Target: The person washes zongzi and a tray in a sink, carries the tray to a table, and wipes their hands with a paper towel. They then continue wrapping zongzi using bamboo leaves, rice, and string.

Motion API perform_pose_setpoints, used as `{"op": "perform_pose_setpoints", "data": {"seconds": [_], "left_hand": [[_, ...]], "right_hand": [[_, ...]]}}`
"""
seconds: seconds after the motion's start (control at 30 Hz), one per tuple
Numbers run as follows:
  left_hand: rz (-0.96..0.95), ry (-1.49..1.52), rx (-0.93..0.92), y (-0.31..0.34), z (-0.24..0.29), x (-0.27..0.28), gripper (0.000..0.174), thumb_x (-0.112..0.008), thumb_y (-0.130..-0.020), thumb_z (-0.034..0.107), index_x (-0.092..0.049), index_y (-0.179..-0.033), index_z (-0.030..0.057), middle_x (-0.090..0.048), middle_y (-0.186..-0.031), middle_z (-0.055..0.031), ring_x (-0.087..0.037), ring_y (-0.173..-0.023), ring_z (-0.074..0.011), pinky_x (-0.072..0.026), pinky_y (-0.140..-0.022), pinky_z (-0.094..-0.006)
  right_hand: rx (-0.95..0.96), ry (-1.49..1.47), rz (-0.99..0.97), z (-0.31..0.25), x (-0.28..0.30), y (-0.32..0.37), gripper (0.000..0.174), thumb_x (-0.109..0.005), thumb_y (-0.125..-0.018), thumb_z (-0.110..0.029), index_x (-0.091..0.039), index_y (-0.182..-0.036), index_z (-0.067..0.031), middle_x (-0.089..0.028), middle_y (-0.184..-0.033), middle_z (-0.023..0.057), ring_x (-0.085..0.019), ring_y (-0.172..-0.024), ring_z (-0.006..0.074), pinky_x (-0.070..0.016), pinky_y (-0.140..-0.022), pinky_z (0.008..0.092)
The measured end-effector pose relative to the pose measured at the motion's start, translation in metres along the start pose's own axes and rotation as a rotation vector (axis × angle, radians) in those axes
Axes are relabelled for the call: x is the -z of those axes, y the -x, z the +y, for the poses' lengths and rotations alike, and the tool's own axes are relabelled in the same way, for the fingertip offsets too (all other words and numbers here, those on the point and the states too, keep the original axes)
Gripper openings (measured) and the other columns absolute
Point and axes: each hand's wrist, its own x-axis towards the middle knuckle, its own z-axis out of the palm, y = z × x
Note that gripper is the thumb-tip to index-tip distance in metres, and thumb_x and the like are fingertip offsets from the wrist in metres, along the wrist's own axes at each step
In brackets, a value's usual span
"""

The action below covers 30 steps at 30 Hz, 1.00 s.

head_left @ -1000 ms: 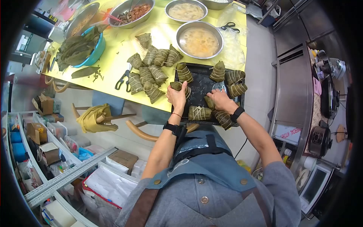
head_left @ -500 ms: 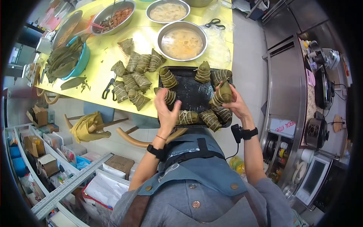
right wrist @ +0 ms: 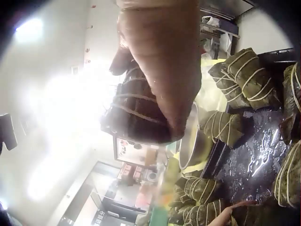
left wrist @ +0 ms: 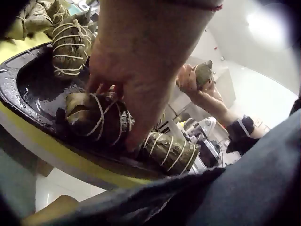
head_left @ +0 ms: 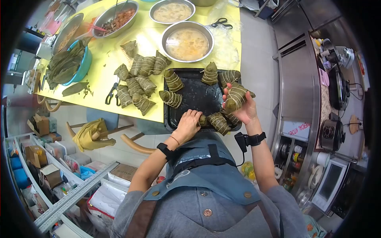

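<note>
My right hand [head_left: 251,111] holds a string-tied, leaf-wrapped zongzi [head_left: 237,97] up over the right side of a black tray [head_left: 168,123]. In the right wrist view, that zongzi [right wrist: 136,110] is partly covered by the hand. At the tray's near edge my left hand [head_left: 188,125] grips another zongzi [left wrist: 87,117], thumb on its near side and fingers on the far side. Right beside it lies a further zongzi [head_left: 219,123]. More sit along the tray's left side, among them a zongzi [head_left: 171,98], and at its far edge, including an upright zongzi [head_left: 210,74].
Left of the tray, several tied zongzi [head_left: 137,85] are piled on the yellow table [head_left: 103,79] near black scissors [head_left: 112,94]. Behind stand a metal bowl of liquid [head_left: 187,42] and a teal basin [head_left: 84,63] of leaves. A chair [head_left: 135,143] is below the table.
My right hand has lifted a zongzi from the tray's near right part. The left hand has left the zongzi on the left side and come down on one at the near edge.
</note>
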Motion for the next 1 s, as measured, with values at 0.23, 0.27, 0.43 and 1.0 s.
{"op": "perform_pose_setpoints", "data": {"seconds": [0.23, 0.27, 0.43, 1.0], "left_hand": [[0.175, 0.363, 0.158, -0.007, -0.021, 0.016, 0.058, -0.075, -0.061, 0.019, -0.054, -0.111, -0.0029, -0.059, -0.103, -0.0179, -0.053, -0.098, -0.0323, -0.0419, -0.089, -0.0371], [0.132, 0.503, 0.262, -0.010, -0.024, 0.023, 0.057, -0.075, -0.062, 0.019, -0.054, -0.111, -0.0039, -0.061, -0.101, -0.0188, -0.058, -0.095, -0.0304, -0.0442, -0.086, -0.0353], [0.091, 1.318, 0.475, -0.011, -0.034, 0.036, 0.038, -0.063, -0.078, 0.018, -0.054, -0.108, -0.0022, -0.064, -0.096, -0.0108, -0.063, -0.085, -0.0204, -0.0494, -0.076, -0.0307], [-0.044, 1.685, 0.809, 0.009, -0.039, 0.042, 0.046, -0.053, -0.086, 0.043, -0.054, -0.107, 0.0011, -0.060, -0.092, -0.0124, -0.058, -0.081, -0.0215, -0.0482, -0.075, -0.0318]], "right_hand": [[0.017, 0.031, 0.144, 0.006, -0.005, 0.001, 0.054, -0.065, -0.077, -0.026, -0.045, -0.121, -0.0032, -0.051, -0.118, 0.0171, -0.049, -0.109, 0.0327, -0.0374, -0.097, 0.0438], [0.011, 0.036, 0.151, 0.008, -0.005, 0.001, 0.052, -0.065, -0.077, -0.024, -0.046, -0.120, -0.0030, -0.051, -0.118, 0.0174, -0.049, -0.109, 0.0333, -0.0368, -0.098, 0.0440], [-0.070, 0.256, 0.294, 0.019, 0.003, -0.004, 0.047, -0.061, -0.079, -0.022, -0.047, -0.119, -0.0032, -0.055, -0.112, 0.0147, -0.052, -0.106, 0.0281, -0.0383, -0.097, 0.0413], [-0.268, 1.805, 0.494, 0.079, -0.001, -0.025, 0.072, -0.072, -0.064, -0.046, -0.054, -0.098, 0.0139, -0.062, -0.094, 0.0279, -0.061, -0.090, 0.0373, -0.0480, -0.078, 0.0381]]}}
